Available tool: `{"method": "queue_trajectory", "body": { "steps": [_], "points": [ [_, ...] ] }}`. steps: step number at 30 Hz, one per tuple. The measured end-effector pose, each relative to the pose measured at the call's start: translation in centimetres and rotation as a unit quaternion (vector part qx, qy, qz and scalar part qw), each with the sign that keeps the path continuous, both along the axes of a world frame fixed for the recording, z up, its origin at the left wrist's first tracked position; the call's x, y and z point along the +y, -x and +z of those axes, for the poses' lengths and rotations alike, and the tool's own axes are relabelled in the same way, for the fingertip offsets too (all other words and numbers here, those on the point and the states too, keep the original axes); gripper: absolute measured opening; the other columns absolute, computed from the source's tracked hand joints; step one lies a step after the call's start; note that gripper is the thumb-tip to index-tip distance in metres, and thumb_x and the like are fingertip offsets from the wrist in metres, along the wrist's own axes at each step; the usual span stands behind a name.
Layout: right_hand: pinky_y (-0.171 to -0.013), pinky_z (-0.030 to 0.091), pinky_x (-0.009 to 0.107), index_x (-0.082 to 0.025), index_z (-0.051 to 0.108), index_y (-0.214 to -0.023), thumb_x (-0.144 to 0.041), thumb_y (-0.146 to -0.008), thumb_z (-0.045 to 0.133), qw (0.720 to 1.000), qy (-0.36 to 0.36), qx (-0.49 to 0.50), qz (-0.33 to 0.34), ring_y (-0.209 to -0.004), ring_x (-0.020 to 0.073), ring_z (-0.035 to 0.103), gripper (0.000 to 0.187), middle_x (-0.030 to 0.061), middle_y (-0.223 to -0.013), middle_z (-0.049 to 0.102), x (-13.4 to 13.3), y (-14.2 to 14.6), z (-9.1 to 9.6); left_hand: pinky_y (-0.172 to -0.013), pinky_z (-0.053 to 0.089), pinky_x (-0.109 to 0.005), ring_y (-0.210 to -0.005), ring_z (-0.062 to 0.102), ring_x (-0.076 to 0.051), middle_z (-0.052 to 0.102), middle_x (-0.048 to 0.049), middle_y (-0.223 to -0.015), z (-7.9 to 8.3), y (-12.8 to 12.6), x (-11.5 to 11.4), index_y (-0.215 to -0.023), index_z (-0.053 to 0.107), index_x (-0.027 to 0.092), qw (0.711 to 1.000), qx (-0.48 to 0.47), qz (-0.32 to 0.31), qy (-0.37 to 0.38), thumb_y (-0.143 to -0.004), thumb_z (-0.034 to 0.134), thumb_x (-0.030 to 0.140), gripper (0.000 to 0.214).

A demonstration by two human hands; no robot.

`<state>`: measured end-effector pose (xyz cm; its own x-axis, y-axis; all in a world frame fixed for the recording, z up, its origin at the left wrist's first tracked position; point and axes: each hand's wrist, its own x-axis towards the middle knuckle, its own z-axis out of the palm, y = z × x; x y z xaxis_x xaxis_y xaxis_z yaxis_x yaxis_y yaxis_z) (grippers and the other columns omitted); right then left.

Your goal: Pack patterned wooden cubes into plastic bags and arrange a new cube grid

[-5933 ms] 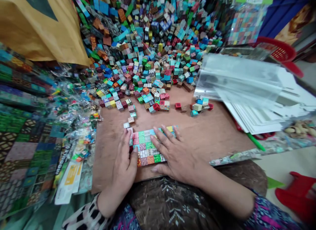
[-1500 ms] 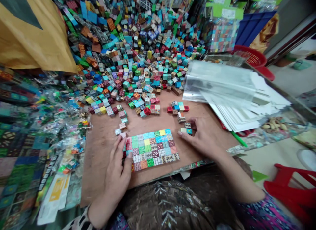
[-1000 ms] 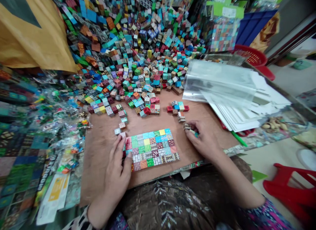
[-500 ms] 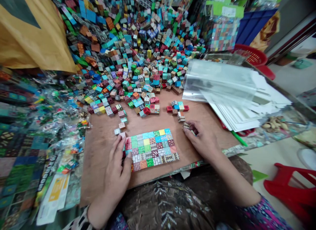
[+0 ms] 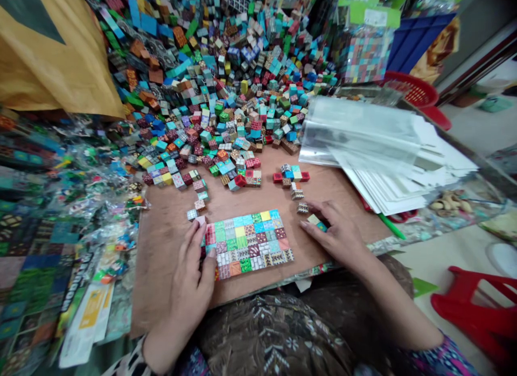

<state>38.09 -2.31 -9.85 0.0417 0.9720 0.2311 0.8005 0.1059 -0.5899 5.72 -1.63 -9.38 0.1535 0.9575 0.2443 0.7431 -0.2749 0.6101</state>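
A flat rectangle of small patterned cubes (image 5: pixel 247 243) lies packed together on a brown board (image 5: pixel 169 246). My left hand (image 5: pixel 193 279) rests against the rectangle's left edge, fingers together and stretched flat. To the right of the rectangle, my right hand (image 5: pixel 339 236) is curled over two loose cubes (image 5: pixel 317 222), a pale one and a teal one, with fingertips on them. One more patterned cube (image 5: pixel 302 207) sits just above the fingers.
A huge heap of coloured cubes (image 5: pixel 226 79) fills the back. A stack of clear bags and white sheets (image 5: pixel 383 150) lies at the right. Packed bags of cubes (image 5: pixel 60 214) crowd the left. Red plastic stool (image 5: pixel 480 306) at lower right.
My right hand left the rectangle, reached right to the loose cubes, and has now drawn two of them slightly down and toward the rectangle. My left hand stayed at the left edge.
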Motion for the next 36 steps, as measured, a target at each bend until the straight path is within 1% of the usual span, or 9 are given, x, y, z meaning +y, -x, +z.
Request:
{"method": "queue_trajectory", "body": {
  "steps": [7,14,19,21,25,27,30,34,36],
  "points": [
    [-0.083,0.052,0.042,-0.017,0.062,-0.126,-0.034,-0.096,0.054,0.999,0.019,-0.021,0.033,-0.093,0.0255,0.064,0.035,0.0105,-0.101,0.063,-0.6,-0.8,0.1,-0.122,0.029,-0.047,-0.143,0.041,-0.021,0.045,-0.0096,-0.154,-0.1,0.0,-0.1,-0.147,0.042,0.027,1.000,-0.002,-0.002,-0.003,-0.099,0.045,0.032,0.049],
    [-0.084,0.052,0.042,-0.018,0.059,-0.130,-0.035,-0.094,0.057,0.999,0.040,-0.017,0.033,-0.095,0.0264,0.065,0.039,0.0108,-0.105,0.064,-0.9,-0.6,0.7,-0.122,0.029,-0.047,-0.143,0.041,-0.022,0.046,-0.0107,-0.154,-0.1,0.0,0.0,-0.146,0.044,0.025,1.000,0.000,0.000,-0.003,-0.099,0.046,0.032,0.048],
    [-0.083,0.052,0.043,-0.018,0.062,-0.124,-0.032,-0.094,0.056,0.999,0.037,-0.026,0.012,-0.096,0.0281,0.065,0.033,0.0110,-0.102,0.066,-0.5,-0.7,0.3,-0.122,0.029,-0.048,-0.143,0.041,-0.022,0.046,-0.0105,-0.154,-0.1,-0.1,0.1,-0.146,0.044,0.025,1.000,0.007,-0.002,0.002,-0.099,0.045,0.032,0.048],
    [-0.083,0.052,0.044,-0.018,0.062,-0.124,-0.031,-0.094,0.055,0.998,0.040,-0.038,0.017,-0.095,0.0283,0.065,0.033,0.0108,-0.101,0.066,-0.2,-0.6,0.2,-0.122,0.029,-0.048,-0.144,0.041,-0.022,0.046,-0.0103,-0.154,0.0,-0.1,0.1,-0.146,0.044,0.025,1.000,0.006,0.001,0.001,-0.099,0.045,0.033,0.048],
    [-0.085,0.052,0.043,-0.016,0.059,-0.127,-0.035,-0.095,0.056,0.998,0.030,-0.050,0.025,-0.097,0.0279,0.064,0.037,0.0118,-0.105,0.065,0.1,-0.1,0.5,-0.122,0.030,-0.047,-0.143,0.041,-0.022,0.046,-0.0095,-0.154,-0.1,0.0,0.0,-0.147,0.044,0.025,1.000,0.002,0.004,0.004,-0.099,0.045,0.034,0.048],
    [-0.085,0.052,0.043,-0.015,0.058,-0.128,-0.038,-0.095,0.056,0.997,0.035,-0.065,0.018,-0.097,0.0283,0.064,0.041,0.0127,-0.106,0.064,0.2,0.4,0.7,-0.122,0.030,-0.046,-0.143,0.041,-0.022,0.046,-0.0094,-0.154,-0.1,0.0,0.0,-0.147,0.044,0.025,1.000,0.002,0.005,0.004,-0.099,0.045,0.034,0.048],
    [-0.083,0.051,0.043,-0.016,0.061,-0.125,-0.039,-0.097,0.049,0.994,0.062,-0.091,-0.001,-0.096,0.0287,0.064,0.038,0.0123,-0.105,0.064,0.5,1.1,0.8,-0.122,0.029,-0.047,-0.144,0.041,-0.022,0.045,-0.0099,-0.155,-0.1,0.0,-0.1,-0.146,0.044,0.025,1.000,0.001,0.004,0.005,-0.099,0.044,0.034,0.048],
    [-0.079,0.050,0.041,-0.017,0.063,-0.118,-0.038,-0.097,0.047,0.989,0.072,-0.109,-0.069,-0.095,0.0290,0.064,0.034,0.0116,-0.103,0.065,1.0,1.8,0.6,-0.122,0.030,-0.048,-0.143,0.041,-0.022,0.046,-0.0101,-0.154,-0.1,-0.1,0.0,-0.146,0.045,0.025,1.000,-0.001,0.005,0.009,-0.099,0.044,0.035,0.048],
    [-0.078,0.049,0.039,-0.017,0.063,-0.116,-0.039,-0.096,0.048,0.988,0.068,-0.112,-0.087,-0.095,0.0285,0.064,0.033,0.0109,-0.102,0.065,1.1,2.2,0.5,-0.122,0.030,-0.048,-0.143,0.041,-0.022,0.046,-0.0098,-0.154,-0.1,-0.1,0.0,-0.146,0.044,0.025,1.000,-0.001,0.007,0.009,-0.099,0.044,0.035,0.048]
  ]
}}
